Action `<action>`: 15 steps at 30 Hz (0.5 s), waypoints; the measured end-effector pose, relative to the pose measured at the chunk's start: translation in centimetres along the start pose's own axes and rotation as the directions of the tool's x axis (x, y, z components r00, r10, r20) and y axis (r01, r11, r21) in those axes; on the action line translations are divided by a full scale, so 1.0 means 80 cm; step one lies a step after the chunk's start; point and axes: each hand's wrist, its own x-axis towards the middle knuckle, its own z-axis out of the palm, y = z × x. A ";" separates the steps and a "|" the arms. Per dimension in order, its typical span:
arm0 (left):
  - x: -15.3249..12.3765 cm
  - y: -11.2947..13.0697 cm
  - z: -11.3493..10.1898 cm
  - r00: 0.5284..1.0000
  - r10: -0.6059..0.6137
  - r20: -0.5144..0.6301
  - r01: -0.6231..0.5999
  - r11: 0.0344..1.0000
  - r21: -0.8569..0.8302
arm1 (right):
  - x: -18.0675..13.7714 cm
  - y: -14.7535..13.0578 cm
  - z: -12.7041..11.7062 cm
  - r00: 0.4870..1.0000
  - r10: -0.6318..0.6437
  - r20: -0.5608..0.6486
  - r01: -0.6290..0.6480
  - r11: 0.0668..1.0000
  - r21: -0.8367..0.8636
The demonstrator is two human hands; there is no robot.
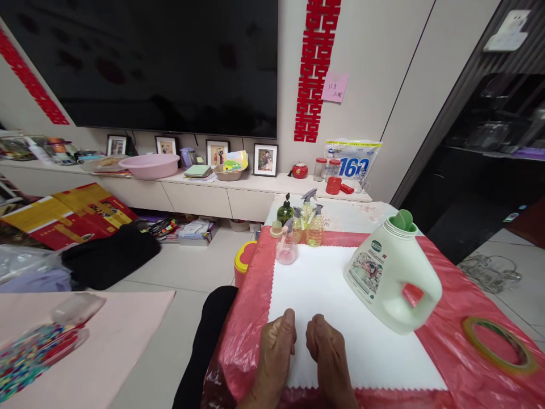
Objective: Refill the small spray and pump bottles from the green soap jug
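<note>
My left hand (277,347) is curled into a loose fist, thumb on top, over the near edge of a white scallop-edged mat (326,284). Beside it, a small gap away, my right hand (327,349) is closed the same way. Nothing shows in either hand. To their right, a pale green detergent jug (394,278) stands on the mat with a green scoop (403,220) in its uncapped mouth. Beyond the hands, a clear pinkish spray bottle (286,248) stands at the mat's far left corner. Close behind it are yellowish spray bottles (315,230) and a dark green pump bottle (285,211).
A red plastic cover (247,335) lies over the table. A roll of tape (499,345) rests at the right. A pale jar-like cap (276,229) stands by the bottles. On the left, a pink-topped table (140,324) holds colourful small pieces. A low cabinet (200,196) runs behind.
</note>
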 end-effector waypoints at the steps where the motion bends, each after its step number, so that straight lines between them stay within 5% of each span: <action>1: -0.002 0.001 -0.001 1.000 -0.003 0.003 0.003 1.000 -0.001 | -0.002 -0.003 0.002 1.000 -0.004 -0.008 0.004 1.000 -0.006; 9: 0.006 0.006 -0.024 0.994 0.073 0.081 -0.072 0.997 -0.018 | -0.022 -0.011 -0.011 0.998 0.043 -0.037 -0.045 0.997 -0.055; 15: 0.074 0.020 -0.062 0.980 0.186 -0.070 -0.184 0.982 0.027 | -0.031 -0.018 -0.039 0.995 0.082 -0.058 -0.083 0.996 -0.029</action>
